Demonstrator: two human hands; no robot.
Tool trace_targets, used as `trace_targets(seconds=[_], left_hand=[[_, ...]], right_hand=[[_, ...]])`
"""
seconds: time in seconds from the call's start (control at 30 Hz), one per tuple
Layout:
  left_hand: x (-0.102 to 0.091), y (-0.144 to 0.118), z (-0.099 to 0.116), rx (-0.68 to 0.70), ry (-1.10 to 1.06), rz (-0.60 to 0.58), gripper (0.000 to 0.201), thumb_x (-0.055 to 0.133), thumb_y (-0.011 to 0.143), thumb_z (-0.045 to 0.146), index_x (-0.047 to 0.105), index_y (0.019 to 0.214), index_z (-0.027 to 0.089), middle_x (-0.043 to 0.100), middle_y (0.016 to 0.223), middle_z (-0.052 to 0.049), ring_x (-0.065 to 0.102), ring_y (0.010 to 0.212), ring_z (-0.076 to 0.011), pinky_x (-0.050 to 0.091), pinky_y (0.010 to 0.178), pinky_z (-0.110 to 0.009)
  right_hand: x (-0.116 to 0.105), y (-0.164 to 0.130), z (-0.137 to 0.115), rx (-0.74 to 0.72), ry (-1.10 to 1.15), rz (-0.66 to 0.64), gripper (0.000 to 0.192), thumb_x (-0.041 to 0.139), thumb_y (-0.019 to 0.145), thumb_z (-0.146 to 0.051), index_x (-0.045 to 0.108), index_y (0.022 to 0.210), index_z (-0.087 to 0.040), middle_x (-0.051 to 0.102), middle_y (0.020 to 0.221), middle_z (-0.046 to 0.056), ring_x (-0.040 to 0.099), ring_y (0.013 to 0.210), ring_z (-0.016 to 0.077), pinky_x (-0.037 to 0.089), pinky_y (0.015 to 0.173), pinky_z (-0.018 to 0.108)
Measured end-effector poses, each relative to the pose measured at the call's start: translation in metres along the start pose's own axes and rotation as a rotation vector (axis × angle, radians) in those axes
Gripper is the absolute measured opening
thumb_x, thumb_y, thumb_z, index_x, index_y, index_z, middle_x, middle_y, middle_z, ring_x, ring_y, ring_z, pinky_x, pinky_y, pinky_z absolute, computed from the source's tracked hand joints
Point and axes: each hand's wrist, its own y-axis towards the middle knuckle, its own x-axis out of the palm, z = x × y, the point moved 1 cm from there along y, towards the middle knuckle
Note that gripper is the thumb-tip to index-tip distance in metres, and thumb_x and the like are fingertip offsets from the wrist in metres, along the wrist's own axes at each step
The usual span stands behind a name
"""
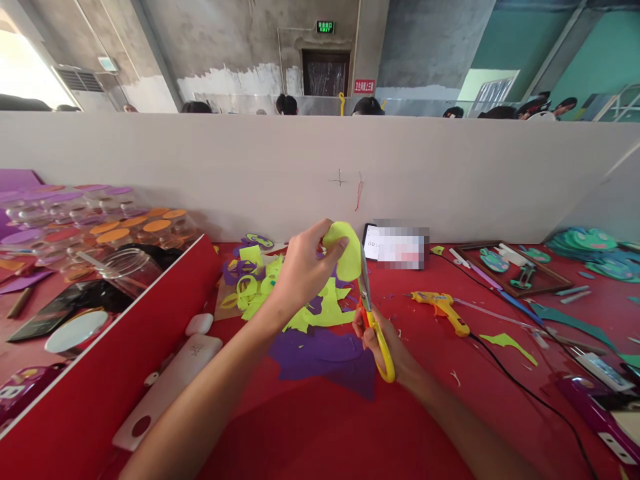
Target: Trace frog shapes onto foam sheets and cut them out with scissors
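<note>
My left hand (300,270) pinches a yellow-green felt piece (345,250), holding it up above the red table (440,400). My right hand (383,340) grips scissors (373,320) with yellow and orange handles; their blades point up and meet the right edge of the felt piece. Below both hands lie yellow-green felt scraps (320,310) and a purple felt sheet (325,353).
A yellow glue gun (443,307) with a black cord lies to the right. Further right are a wooden tray (515,270) and teal felt shapes (580,243). A red box wall (125,353), jars with orange lids (135,230) and a white device (170,387) stand left. A white partition (320,167) closes the back.
</note>
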Motion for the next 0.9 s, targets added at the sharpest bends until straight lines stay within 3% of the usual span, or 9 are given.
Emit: trace_targets(seconds=[0.3,0.9], left_hand=[[0.006,-0.002,0.005,-0.035,0.023,-0.035,0.033,0.057,0.092,0.026,0.033,0.07,0.021,0.039,0.062,0.004,0.033,0.06,-0.0112,0.029,0.058,-0.03],[0.008,-0.003,0.0,-0.024,-0.029,0.057,0.033,0.058,0.094,0.031,0.035,0.072,0.021,0.034,0.066,0.005,0.034,0.061,-0.0104,0.03,0.058,-0.028]], right_hand=[[-0.008,-0.001,-0.002,0.031,-0.051,0.04,0.065,0.04,0.087,-0.085,0.05,0.086,-0.021,0.048,0.067,-0.003,0.042,0.053,0.0123,0.036,0.05,0.026],[-0.008,-0.002,-0.011,0.051,-0.108,0.104,0.061,0.045,0.086,-0.083,0.046,0.076,-0.023,0.046,0.055,-0.004,0.041,0.043,0.0107,0.032,0.042,0.024]])
